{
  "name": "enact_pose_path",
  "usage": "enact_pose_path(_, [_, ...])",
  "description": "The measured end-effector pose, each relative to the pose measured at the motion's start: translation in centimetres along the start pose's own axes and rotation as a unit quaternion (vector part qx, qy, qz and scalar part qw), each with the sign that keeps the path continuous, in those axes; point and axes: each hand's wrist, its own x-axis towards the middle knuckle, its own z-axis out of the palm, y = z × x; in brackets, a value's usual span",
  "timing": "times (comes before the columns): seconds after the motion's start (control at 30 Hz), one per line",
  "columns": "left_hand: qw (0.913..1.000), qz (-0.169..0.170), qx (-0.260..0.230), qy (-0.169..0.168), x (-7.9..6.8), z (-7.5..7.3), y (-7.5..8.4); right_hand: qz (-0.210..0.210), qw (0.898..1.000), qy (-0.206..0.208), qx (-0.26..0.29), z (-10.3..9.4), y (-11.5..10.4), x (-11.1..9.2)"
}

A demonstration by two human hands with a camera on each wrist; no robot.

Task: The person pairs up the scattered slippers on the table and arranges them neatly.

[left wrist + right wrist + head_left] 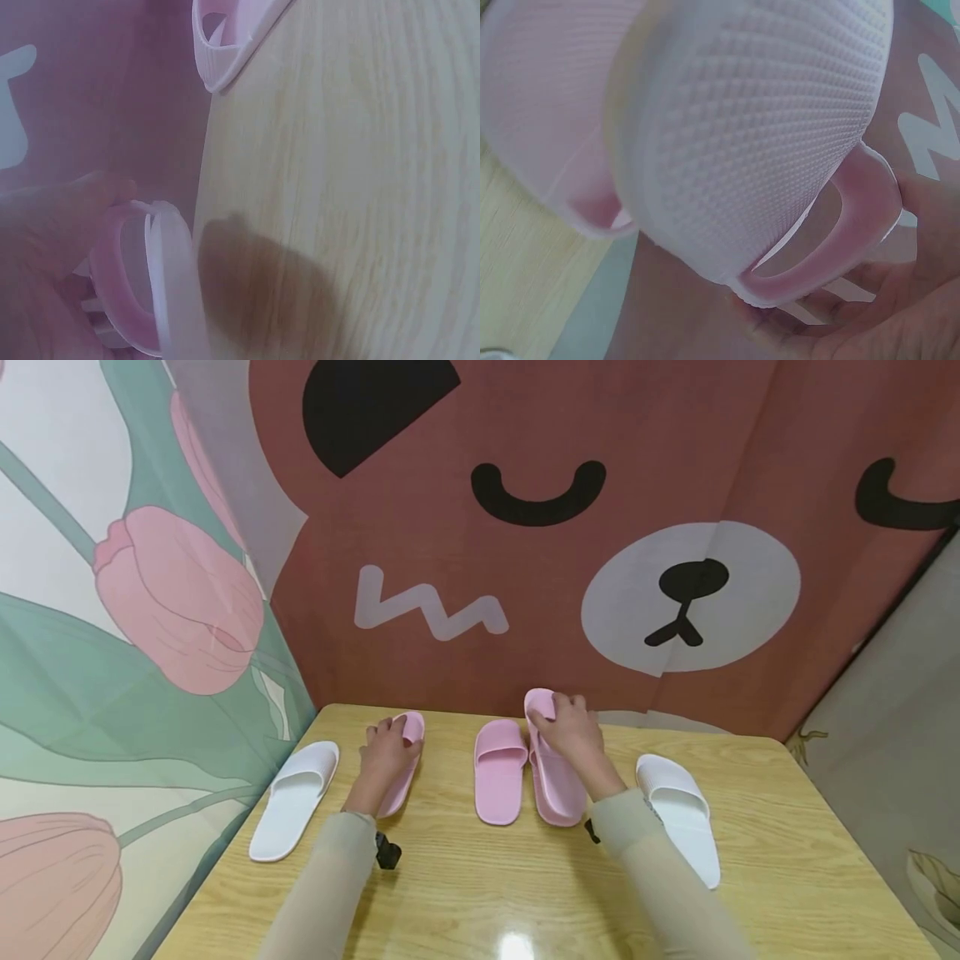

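My left hand (384, 756) grips a pink slipper (403, 789) by its strap, near the back of the table on the left. In the left wrist view that slipper (180, 292) stands edge-on, fingers around the strap. My right hand (573, 731) holds another pink slipper (553, 772) at the strap, its toe raised. Seen from the right wrist, the held slipper (772, 127) shows its textured footbed, and a further pink slipper (547, 97) lies behind it, mostly hidden under it in the head view. Between the hands, a pink slipper (498, 789) lies flat, toe toward the wall.
A white slipper (288, 814) lies at the left edge of the wooden table (465, 893), and another white slipper (686, 827) lies right of my right forearm, partly covered by the sleeve. A bear-print cloth (540, 568) hangs behind the table; a flower-print cloth (180, 602) hangs on the left.
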Motion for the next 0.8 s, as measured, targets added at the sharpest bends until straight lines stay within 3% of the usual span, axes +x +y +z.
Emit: enact_pose_path(0.8, [1.0,0.0,0.001,-0.003,0.5,0.6,-0.2,-0.004,1.0,-0.011,0.023,2.6,-4.7,0.6])
